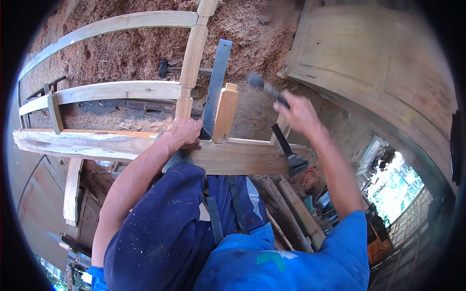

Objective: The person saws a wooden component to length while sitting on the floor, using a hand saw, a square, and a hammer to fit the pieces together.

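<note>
My left hand (185,131) is closed at the joint where a turned wooden post (191,63) meets the long rail (242,160), gripping the frame. A metal square (218,70) stands just right of that hand, its dark lower part partly beside my fingers. An upright wooden block (225,109) is on the rail next to it. My right hand (298,111) is raised, closed on the handle of a hammer (262,85), whose head is blurred. Below it a black clamp or saw-like tool (297,162) sits at the rail's right end.
Curved slats (121,22) extend left. Another hammer (164,69) lies behind the frame near wood shavings (116,53). A large wooden panel (369,48) occupies the upper right. Loose boards (298,213) lie below right; more pieces (73,189) are at lower left. My knee is under the rail.
</note>
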`<state>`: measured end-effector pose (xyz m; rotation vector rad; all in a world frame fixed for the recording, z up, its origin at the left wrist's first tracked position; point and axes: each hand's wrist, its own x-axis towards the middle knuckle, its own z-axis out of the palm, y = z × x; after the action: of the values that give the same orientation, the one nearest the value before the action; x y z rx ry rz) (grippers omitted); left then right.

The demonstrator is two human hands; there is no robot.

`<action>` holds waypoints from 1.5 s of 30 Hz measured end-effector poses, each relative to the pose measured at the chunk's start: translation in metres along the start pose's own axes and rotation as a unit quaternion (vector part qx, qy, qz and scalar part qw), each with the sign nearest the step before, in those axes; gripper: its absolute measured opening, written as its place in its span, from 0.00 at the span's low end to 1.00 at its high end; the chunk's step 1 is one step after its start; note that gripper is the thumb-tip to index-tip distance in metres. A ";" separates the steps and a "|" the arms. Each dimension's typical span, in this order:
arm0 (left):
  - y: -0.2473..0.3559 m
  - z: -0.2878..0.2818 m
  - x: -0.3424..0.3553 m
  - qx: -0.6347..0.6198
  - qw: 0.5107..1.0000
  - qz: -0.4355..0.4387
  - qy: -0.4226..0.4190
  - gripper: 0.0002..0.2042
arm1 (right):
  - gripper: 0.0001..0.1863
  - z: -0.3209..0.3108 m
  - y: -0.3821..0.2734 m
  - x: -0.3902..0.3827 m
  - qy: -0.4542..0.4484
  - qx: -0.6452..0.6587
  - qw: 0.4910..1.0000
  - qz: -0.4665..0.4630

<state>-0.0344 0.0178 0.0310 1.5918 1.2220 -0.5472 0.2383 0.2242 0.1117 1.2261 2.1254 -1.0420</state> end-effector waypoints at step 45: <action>-0.005 0.014 0.005 0.037 0.999 0.021 0.025 0.28 | 0.19 0.248 0.069 -0.181 0.091 -0.047 0.993 -0.059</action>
<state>-0.0341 0.0070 0.0197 1.6990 1.2148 -0.5322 0.3935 -0.0454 0.0642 1.2028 2.3837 -0.8975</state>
